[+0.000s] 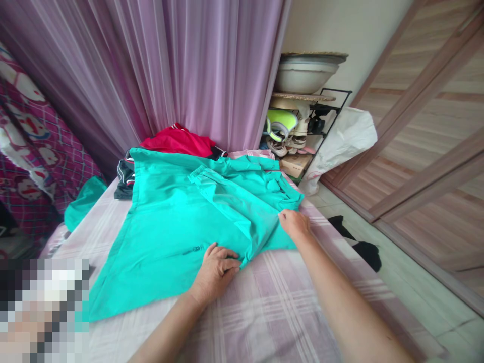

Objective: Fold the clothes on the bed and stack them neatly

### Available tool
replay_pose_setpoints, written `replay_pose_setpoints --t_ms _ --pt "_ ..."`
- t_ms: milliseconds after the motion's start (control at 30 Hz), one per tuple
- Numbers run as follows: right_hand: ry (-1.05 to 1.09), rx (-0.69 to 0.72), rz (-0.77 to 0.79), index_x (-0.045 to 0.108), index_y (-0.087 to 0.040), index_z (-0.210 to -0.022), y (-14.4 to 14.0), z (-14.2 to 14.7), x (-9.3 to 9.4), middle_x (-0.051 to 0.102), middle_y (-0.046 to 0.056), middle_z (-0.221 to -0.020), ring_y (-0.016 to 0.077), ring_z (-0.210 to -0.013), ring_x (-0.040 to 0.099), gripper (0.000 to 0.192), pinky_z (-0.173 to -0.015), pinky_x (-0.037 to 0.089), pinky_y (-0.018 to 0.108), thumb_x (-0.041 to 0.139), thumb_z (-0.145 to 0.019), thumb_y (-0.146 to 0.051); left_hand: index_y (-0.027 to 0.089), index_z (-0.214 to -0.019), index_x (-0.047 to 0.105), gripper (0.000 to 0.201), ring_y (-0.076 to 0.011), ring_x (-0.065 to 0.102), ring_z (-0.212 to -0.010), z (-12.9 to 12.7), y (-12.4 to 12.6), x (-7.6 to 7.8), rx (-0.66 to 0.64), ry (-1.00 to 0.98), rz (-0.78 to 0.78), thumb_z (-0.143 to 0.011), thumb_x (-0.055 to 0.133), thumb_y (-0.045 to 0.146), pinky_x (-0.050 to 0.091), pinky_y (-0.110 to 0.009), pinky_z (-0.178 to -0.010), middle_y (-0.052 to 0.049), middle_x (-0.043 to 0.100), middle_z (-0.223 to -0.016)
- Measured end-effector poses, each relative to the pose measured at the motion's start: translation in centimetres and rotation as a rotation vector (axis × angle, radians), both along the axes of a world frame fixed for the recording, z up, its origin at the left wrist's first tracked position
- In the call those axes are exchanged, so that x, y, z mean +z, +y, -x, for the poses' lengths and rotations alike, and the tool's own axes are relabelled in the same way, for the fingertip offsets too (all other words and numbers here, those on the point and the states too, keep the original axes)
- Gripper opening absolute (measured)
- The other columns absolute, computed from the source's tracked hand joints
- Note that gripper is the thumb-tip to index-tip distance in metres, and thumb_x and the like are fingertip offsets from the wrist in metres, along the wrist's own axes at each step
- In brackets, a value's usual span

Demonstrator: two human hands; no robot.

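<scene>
A turquoise garment [170,222] lies spread across a bed covered by a pale pink checked sheet [264,307]. My left hand [215,269] rests on the garment's near edge, fingers pinching a fold of the cloth. My right hand [295,224] grips the cloth at the garment's right side, where an elastic waistband part is bunched up. Both forearms reach in from the bottom of the view.
A red garment [177,141] and dark clothes [123,179] lie at the bed's far end before a purple curtain [181,65]. A shoe rack [302,136] with a basin stands to the right, next to a white bag [344,141]. Black socks [359,242] lie on the floor.
</scene>
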State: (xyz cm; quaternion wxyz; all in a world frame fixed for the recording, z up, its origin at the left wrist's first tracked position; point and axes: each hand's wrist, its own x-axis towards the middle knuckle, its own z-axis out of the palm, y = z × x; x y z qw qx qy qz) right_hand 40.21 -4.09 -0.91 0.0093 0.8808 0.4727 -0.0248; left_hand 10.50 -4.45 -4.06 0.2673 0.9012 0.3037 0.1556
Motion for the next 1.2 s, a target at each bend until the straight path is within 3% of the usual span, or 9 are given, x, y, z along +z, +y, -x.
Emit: replay_pose_setpoints --t_ms 100,200,433,600,700,800,933,1100,1200 --pt "-0.03 -0.02 0.037 0.072 -0.022 -0.108 -0.3 0.0 -0.1 0.074 0.012 -0.106 0.0268 -0.1 0.067 0.035 -0.083 0.046 0.037 0.041 -0.095 -0.031 0.035 -0.089 0.075 0.019 -0.0188 0.062 -0.108 0.1 -0.2 0.1 -0.022 -0.003 -0.014 -0.092 0.058 0.028 0.023 -0.058 -0.116 0.001 0.072 -0.112" --pt "-0.083 0.047 -0.044 0.067 -0.023 -0.118 0.8 0.8 1.0 0.072 0.009 -0.114 0.0248 -0.106 0.065 0.034 -0.086 0.046 0.035 0.045 -0.093 -0.028 0.036 -0.096 0.075 0.018 -0.0193 0.061 -0.11 0.2 -0.4 0.2 -0.033 -0.017 0.001 -0.092 0.058 0.031 0.021 -0.059 -0.117 0.0 0.071 -0.114" --pt "0.13 0.344 -0.163 0.069 -0.027 -0.115 8.6 7.0 4.8 0.074 0.003 -0.111 0.0198 -0.102 0.066 0.033 -0.081 0.045 0.027 0.046 -0.095 -0.038 0.031 -0.097 0.074 0.022 -0.019 0.061 -0.108 0.3 -0.5 0.8 -0.026 -0.078 0.117 -0.094 0.053 0.039 0.019 -0.058 -0.118 -0.001 0.072 -0.111" --pt "0.285 0.455 -0.179 0.06 -0.017 -0.129 13.9 13.2 3.4 0.065 0.011 -0.128 0.025 -0.115 0.059 0.061 -0.093 0.043 0.032 0.063 -0.083 -0.057 0.029 -0.088 0.073 0.021 -0.0183 0.062 -0.107 0.4 -0.7 0.3 0.002 -0.125 0.164 -0.093 0.054 0.036 0.017 -0.057 -0.119 0.0 0.072 -0.108" --pt "0.354 0.406 -0.155 0.068 -0.016 -0.11 15.4 14.4 1.7 0.069 0.012 -0.119 0.0255 -0.111 0.06 0.038 -0.094 0.042 0.034 0.073 -0.078 -0.036 0.029 -0.086 0.072 0.019 -0.0179 0.062 -0.106 0.4 -0.8 -0.1 0.009 -0.158 0.18 -0.092 0.055 0.036 0.015 -0.056 -0.119 0.001 0.073 -0.107" --pt "0.399 0.315 -0.191 0.071 -0.018 -0.095 15.8 12.5 0.8 0.073 0.01 -0.103 0.0243 -0.102 0.064 0.015 -0.089 0.045 0.034 0.06 -0.085 -0.022 0.029 -0.086 0.072 0.018 -0.0177 0.061 -0.106 0.3 -0.7 -0.3 0.014 -0.182 0.18 -0.092 0.057 0.036 0.015 -0.055 -0.119 0.001 0.073 -0.106" --pt "0.445 0.161 -0.367 0.067 -0.019 -0.111 14.1 7.0 1.6 0.073 0.009 -0.101 0.0231 -0.1 0.065 0.032 -0.084 0.049 0.032 0.044 -0.089 -0.024 0.028 -0.084 0.072 0.017 -0.0179 0.061 -0.106 0.2 -0.5 -0.3 0.014 -0.186 0.162 -0.09 0.058 0.034 0.017 -0.055 -0.118 0.001 0.073 -0.104" --pt "0.394 0.05 -0.575 0.055 -0.019 -0.134 8.0 0.8 4.6 0.073 0.006 -0.097 0.0222 -0.098 0.065 0.053 -0.08 0.05 0.031 0.034 -0.086 -0.017 0.028 -0.084 0.072 0.017 -0.0179 0.062 -0.106 0.3 -0.4 -0.5 -0.006 -0.151 0.094 -0.091 0.058 0.033 0.018 -0.054 -0.118 0.001 0.074 -0.105" --pt "0.121 0.066 -0.469 0.06 -0.019 -0.132 2.9 -1.4 6.9 0.072 0.009 -0.102 0.025 -0.095 0.065 0.052 -0.079 0.048 0.031 0.038 -0.085 -0.016 0.027 -0.088 0.073 0.018 -0.0184 0.062 -0.108 0.4 -0.4 -0.4 -0.022 -0.138 0.051 -0.092 0.056 0.032 0.019 -0.054 -0.118 -0.001 0.074 -0.107"
